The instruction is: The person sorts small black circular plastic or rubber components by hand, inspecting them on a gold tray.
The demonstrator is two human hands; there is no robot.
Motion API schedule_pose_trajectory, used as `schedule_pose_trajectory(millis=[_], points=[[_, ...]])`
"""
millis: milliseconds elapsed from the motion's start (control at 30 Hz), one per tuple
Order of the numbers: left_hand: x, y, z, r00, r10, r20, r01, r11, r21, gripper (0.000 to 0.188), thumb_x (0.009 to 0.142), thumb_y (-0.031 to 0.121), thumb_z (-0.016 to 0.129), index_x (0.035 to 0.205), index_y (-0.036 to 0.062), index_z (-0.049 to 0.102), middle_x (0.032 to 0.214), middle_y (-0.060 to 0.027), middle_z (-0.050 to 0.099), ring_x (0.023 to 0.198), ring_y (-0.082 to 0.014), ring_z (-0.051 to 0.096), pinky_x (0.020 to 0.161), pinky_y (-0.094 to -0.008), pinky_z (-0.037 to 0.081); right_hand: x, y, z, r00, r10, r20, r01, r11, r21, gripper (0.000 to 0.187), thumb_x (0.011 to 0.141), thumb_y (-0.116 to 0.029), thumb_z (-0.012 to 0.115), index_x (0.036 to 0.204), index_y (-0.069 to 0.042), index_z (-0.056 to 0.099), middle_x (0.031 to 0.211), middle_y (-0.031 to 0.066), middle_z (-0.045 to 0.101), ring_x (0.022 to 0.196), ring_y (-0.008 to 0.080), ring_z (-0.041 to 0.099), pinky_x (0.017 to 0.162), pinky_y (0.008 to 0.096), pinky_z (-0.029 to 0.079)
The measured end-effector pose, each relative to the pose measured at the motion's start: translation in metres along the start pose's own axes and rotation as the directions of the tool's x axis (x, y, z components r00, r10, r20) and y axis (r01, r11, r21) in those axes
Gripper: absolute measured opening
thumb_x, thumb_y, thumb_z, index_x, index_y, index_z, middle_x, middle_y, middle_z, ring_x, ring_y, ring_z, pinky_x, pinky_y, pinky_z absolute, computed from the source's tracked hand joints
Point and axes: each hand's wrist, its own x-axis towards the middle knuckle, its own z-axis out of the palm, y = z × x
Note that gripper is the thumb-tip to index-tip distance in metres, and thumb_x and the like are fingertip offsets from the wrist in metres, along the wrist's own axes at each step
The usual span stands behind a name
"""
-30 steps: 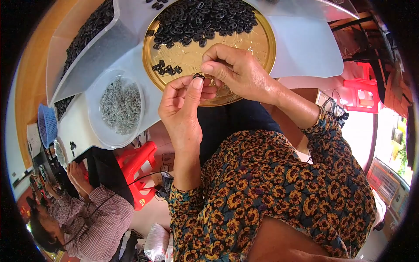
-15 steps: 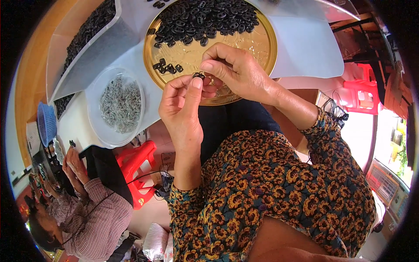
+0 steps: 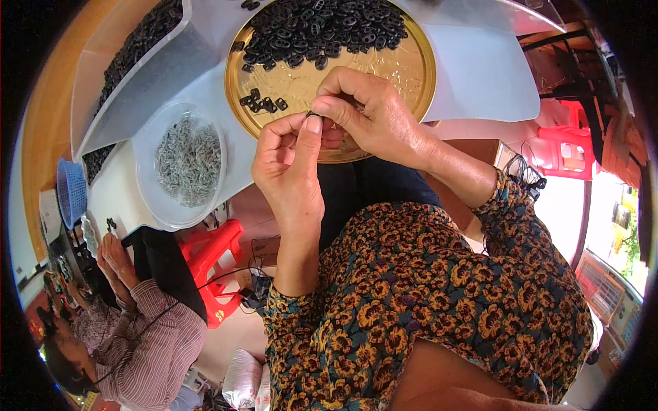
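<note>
My left hand (image 3: 293, 163) pinches a small black plastic piece (image 3: 310, 114) between thumb and fingers, over the near edge of a round gold tray (image 3: 233, 89). My right hand (image 3: 385, 118) meets it from the right, with thumb and forefinger closed at the same piece. The fingertips hide most of the piece, and whether the right fingers hold a further small part does not show. A big heap of black two-holed pieces (image 3: 322, 31) covers the tray's far side. A small cluster of black pieces (image 3: 259, 103) lies at its left.
Left of the tray stands a clear round tub (image 3: 223, 168) of small silvery parts (image 3: 188, 161). Beyond it is a translucent bin (image 3: 147, 82) of black pieces. A blue basket (image 3: 72, 190) and a person in a striped shirt (image 3: 164, 335) are farther left, near a red stool (image 3: 216, 270).
My right thumb and forefinger have come down onto the black piece, closing the small gap above my left fingertips. The left hand has shifted only slightly.
</note>
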Motion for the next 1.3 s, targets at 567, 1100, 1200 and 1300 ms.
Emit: schedule_pose_trajectory(millis=[567,1100,1200,1300], points=[[0.01,0.005,-0.014,0.99,-0.114,0.083,0.118,0.992,-0.036,0.013,0.089,0.006,0.064,0.098,-0.0014,0.058,0.087,-0.0151,0.068,0.069,-0.0195,0.066,0.065,-0.029,0.054,0.011,0.004,-0.022,0.981,-0.163,0.105,0.176,0.976,-0.127,0.015,0.097,-0.016,0.055,0.1,-0.001,0.056,0.082,0.0072,0.061,0.076,0.0158,0.06,0.068,0.0289,0.049],[0.004,0.009,-0.014,0.989,-0.092,0.114,0.085,0.995,0.058,0.012,0.09,0.005,0.063,0.097,-0.0033,0.058,0.082,-0.0116,0.066,0.067,-0.0162,0.063,0.064,-0.0276,0.054,0.014,-0.005,-0.031,0.894,-0.291,0.339,0.401,0.859,-0.319,0.013,0.087,-0.012,0.063,0.094,-0.004,0.056,0.087,0.009,0.056,0.079,0.0298,0.06,0.066,0.0371,0.049],[0.005,0.008,-0.013,0.992,-0.058,0.111,0.049,0.995,0.081,0.012,0.091,0.004,0.063,0.098,-0.0039,0.058,0.082,-0.0113,0.066,0.069,-0.016,0.064,0.065,-0.0274,0.054,0.012,-0.007,-0.028,0.91,-0.299,0.287,0.37,0.898,-0.237,0.01,0.086,-0.007,0.063,0.092,-0.003,0.056,0.085,0.0096,0.055,0.078,0.0296,0.059,0.066,0.0368,0.048],[0.005,0.006,-0.012,0.992,-0.032,0.123,0.018,0.994,0.106,0.012,0.091,0.004,0.062,0.098,-0.0042,0.058,0.081,-0.0111,0.066,0.069,-0.0157,0.064,0.066,-0.0271,0.054,0.012,-0.007,-0.027,0.921,-0.288,0.261,0.343,0.919,-0.195,0.009,0.086,-0.008,0.062,0.091,-0.002,0.057,0.085,0.0127,0.056,0.079,0.0342,0.059,0.067,0.0397,0.048]])
